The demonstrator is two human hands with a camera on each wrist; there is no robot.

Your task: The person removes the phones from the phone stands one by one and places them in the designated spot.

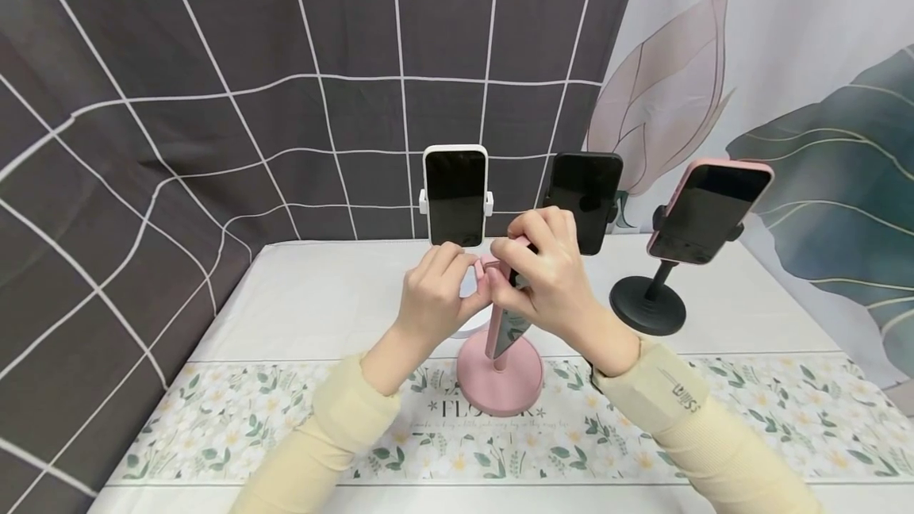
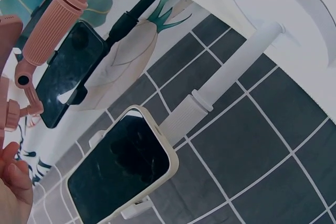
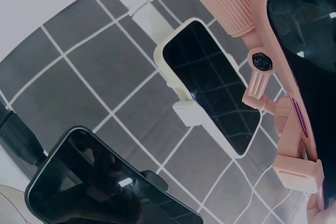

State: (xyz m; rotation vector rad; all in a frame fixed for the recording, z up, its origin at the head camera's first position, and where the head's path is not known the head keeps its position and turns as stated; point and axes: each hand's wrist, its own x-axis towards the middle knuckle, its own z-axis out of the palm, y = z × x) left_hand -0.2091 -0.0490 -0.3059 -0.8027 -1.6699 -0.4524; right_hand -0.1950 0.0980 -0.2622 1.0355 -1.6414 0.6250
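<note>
Over the middle of the table, a pink-cased phone (image 1: 512, 330) sits sideways at a pink phone stand (image 1: 493, 391). My left hand (image 1: 435, 288) pinches the stand's pink clamp near its upper part, thumb and fingers drawn together. My right hand (image 1: 550, 268) grips the phone from the right, fingers over its upper edge and thumb across its front. In the right wrist view, the stand's clamp arm (image 3: 299, 174) lies against the side of the phone. The left wrist view shows the stand's ribbed neck and hinge (image 2: 52, 24), with my left fingers just below.
Behind my hands, a white phone stand (image 2: 231, 72) holds a white-cased phone (image 1: 455, 193). Right of it stands a black-cased phone (image 1: 585, 197). A pink-cased phone (image 1: 707, 212) sits on a black stand (image 1: 647, 305) at far right. A floral runner (image 1: 286, 427) crosses the white table.
</note>
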